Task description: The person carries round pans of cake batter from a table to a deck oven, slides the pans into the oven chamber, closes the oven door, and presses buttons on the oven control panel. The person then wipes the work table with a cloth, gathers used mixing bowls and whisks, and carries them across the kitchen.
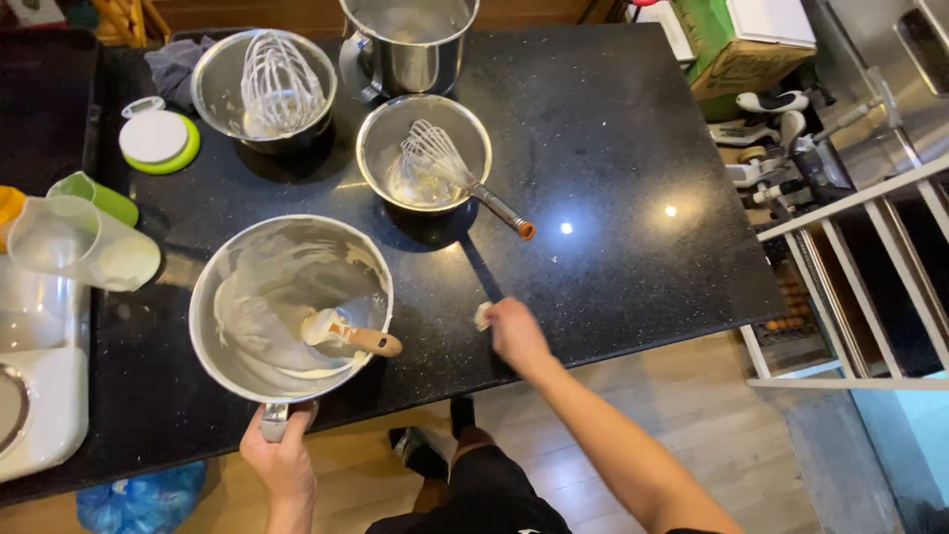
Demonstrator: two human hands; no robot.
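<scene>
The left hand point(282, 455) grips the handle of a round steel bowl point(222, 287), smeared with white batter, near left. Its spatula point(346, 334), wooden handle pointing right, lies inside; the right hand point(516, 331) pinches a white wad point(482, 316) against the speckled black counter point(613, 148).

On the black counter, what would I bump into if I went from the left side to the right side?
Clear measuring jug → white-and-green kitchen scale → big mixing bowl with a spatula inside, its handle held by the left hand → small bowl with a whisk → right hand holding a small white wad on the counter.
</scene>
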